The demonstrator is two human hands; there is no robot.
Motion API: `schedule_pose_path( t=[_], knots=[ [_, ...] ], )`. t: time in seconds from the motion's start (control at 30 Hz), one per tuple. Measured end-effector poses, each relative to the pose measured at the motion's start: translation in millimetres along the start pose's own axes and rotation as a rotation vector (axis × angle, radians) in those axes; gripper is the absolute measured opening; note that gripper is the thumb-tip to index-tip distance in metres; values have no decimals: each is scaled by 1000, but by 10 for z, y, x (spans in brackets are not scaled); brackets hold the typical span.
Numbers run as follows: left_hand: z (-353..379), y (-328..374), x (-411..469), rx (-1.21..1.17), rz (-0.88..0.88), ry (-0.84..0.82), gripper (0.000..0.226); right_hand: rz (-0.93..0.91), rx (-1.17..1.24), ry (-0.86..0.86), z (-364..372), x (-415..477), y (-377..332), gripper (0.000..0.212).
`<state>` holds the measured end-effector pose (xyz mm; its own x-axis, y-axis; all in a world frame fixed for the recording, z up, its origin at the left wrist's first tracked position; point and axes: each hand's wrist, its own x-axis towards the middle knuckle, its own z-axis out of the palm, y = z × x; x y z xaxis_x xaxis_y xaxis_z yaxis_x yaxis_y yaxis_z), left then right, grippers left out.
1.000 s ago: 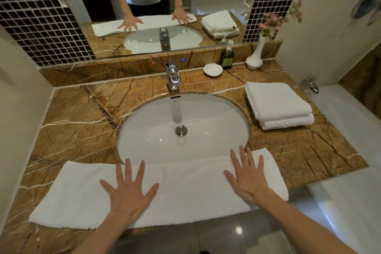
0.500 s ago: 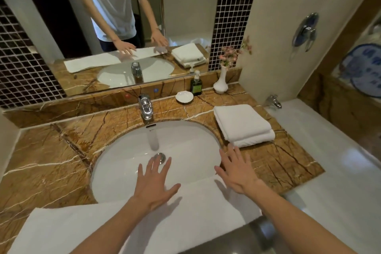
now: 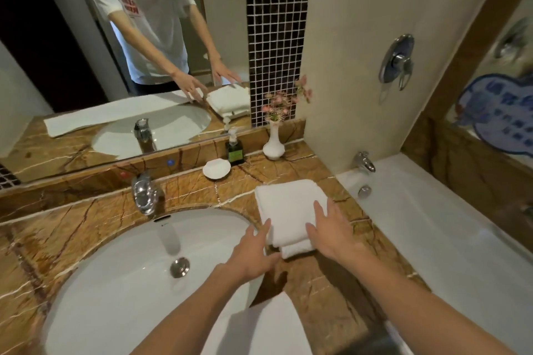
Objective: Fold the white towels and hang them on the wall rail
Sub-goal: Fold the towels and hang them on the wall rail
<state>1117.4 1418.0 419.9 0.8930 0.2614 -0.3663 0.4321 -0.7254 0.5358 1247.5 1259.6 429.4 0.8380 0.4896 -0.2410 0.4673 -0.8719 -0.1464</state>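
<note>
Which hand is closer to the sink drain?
Left. The left hand is just right of the drain; the right hand is farther right, over the folded towels.

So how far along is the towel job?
Done: a folded towel stack sits right of the sink. In hand: left hand and right hand, both open, reach that stack. Left: the flat towel at the counter front looks unfinished, nothing hung, no rail in view.

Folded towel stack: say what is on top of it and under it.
On top, the right hand lies open over the folded towel stack. Under it is the marble counter; the patch right beneath is covered.
</note>
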Motion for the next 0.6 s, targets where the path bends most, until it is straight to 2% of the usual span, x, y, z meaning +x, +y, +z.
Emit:
schedule_pose_path(
  t=[0.2,0.3,0.37,0.47,0.6],
  knots=[
    [72,312,410,-355,-118,124,76,110,229,-15,-67,393,218,66],
    [46,363,526,-437,-220,200,67,119,336,-67,-71,510,263,47],
    [15,343,583,-469,-284,188,63,140,425,-87,-88,561,263,35],
    [-21,264,631,-469,-342,131,63,154,483,-91,-164,600,217,50],
    [-89,238,651,-338,-250,49,62,23,525,10,-269,612,103,44]
  ],
)
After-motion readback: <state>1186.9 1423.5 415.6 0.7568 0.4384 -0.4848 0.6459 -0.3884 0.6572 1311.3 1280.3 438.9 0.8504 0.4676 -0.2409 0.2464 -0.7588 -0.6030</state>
